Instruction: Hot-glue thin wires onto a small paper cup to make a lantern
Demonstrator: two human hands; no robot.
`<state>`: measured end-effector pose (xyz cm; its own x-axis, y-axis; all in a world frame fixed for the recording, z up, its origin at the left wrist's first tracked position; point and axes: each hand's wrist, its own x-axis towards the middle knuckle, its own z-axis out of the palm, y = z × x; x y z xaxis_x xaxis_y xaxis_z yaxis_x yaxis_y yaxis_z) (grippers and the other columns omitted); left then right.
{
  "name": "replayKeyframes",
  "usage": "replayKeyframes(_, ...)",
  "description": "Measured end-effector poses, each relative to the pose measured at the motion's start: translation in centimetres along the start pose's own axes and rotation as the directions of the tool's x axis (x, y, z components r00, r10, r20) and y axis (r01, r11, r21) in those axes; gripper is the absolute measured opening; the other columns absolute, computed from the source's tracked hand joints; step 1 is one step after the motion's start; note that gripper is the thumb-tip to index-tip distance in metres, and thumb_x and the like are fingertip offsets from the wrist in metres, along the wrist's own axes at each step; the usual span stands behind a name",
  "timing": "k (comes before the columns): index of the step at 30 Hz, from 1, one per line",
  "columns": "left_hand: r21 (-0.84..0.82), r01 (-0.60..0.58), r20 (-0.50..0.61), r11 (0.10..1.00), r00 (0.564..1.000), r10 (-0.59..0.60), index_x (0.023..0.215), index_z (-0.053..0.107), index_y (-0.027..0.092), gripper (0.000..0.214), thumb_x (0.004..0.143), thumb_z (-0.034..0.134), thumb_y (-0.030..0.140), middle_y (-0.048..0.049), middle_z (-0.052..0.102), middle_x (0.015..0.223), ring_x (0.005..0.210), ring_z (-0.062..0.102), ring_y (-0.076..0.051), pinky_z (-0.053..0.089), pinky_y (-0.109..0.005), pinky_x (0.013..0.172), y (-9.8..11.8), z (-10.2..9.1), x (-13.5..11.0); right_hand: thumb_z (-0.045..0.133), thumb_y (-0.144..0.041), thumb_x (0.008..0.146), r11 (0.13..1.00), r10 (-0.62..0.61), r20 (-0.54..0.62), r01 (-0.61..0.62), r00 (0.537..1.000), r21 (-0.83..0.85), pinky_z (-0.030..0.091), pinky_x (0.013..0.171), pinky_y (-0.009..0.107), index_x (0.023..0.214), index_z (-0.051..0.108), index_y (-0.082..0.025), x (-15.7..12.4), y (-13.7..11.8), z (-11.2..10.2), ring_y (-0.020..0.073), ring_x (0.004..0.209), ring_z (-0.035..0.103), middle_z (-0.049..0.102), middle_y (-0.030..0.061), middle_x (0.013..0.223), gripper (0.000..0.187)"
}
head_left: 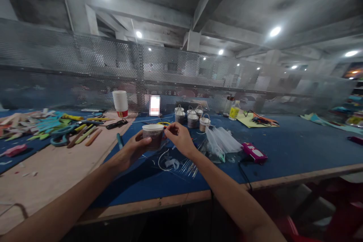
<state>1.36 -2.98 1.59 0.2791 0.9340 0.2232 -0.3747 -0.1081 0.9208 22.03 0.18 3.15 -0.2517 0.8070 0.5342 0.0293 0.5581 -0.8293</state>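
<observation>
My left hand (135, 150) is wrapped round a small clear plastic cup (153, 136) with a white rim and a dark filling, held just above the blue table (283, 151). At the cup's right rim my right hand (178, 137) pinches its fingers together on something too thin to make out. Under my hands lie a white wire loop (167, 162) and several thin clear sticks (190, 166). Behind them stand several similar small cups with wire handles (193, 118).
Clear plastic bags (222, 140) and a pink device with a black cable (254, 152) lie to the right. A stack of paper cups (120, 103), scissors and coloured tools (70, 130) sit on the wooden board (56, 166) at left. A perforated metal screen (181, 72) backs the table. Bottles (234, 110) stand farther back.
</observation>
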Motion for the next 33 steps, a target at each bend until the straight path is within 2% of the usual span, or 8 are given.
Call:
replayKeyframes(7,-0.001,-0.005,0.055,1.0,0.998,0.005,0.13,0.072,0.018,0.045,0.086,0.078,0.029,-0.0162,0.075,0.131,0.117,0.072,-0.032,0.055,-0.041,0.1,-0.3,-0.3,0.0,0.068,-0.036,0.085,1.0,-0.011,-0.002,0.011,1.0,-0.026,0.053,0.077,0.03,0.086,0.063,-0.02,0.3,0.7,-0.2,0.0159,0.072,0.066,0.068,-0.0005,0.077,0.017)
replayKeyframes(20,-0.041,0.046,0.068,0.998,0.997,-0.043,0.121,0.077,0.015,0.037,0.087,0.077,0.03,-0.0132,0.078,0.127,0.115,0.074,-0.029,0.055,-0.033,0.102,0.4,0.3,-0.5,0.069,-0.039,0.083,0.999,0.02,0.025,-0.021,0.999,0.034,0.054,0.074,0.028,0.087,0.065,-0.019,0.4,1.2,-0.6,0.0158,0.074,0.067,0.069,0.0001,0.079,0.021)
replayKeyframes(26,-0.097,0.074,0.083,0.993,0.994,-0.066,0.125,0.076,0.017,0.043,0.084,0.079,0.03,-0.013,0.081,0.119,0.115,0.074,-0.032,0.054,-0.04,0.104,0.6,0.3,-0.7,0.071,-0.042,0.083,0.998,0.031,0.039,-0.033,0.999,0.051,0.052,0.075,0.027,0.089,0.067,-0.018,0.6,1.7,-0.7,0.0151,0.075,0.066,0.069,0.0006,0.082,0.025)
replayKeyframes(33,-0.133,0.123,0.084,0.984,0.99,-0.112,0.123,0.077,0.016,0.04,0.086,0.076,0.031,-0.0112,0.082,0.119,0.125,0.068,-0.035,0.05,-0.044,0.109,0.7,0.2,-1.0,0.07,-0.041,0.083,0.992,0.079,0.047,-0.084,0.996,0.095,0.053,0.076,0.027,0.088,0.065,-0.018,0.6,1.4,-0.7,0.015,0.075,0.068,0.069,0.0001,0.081,0.024)
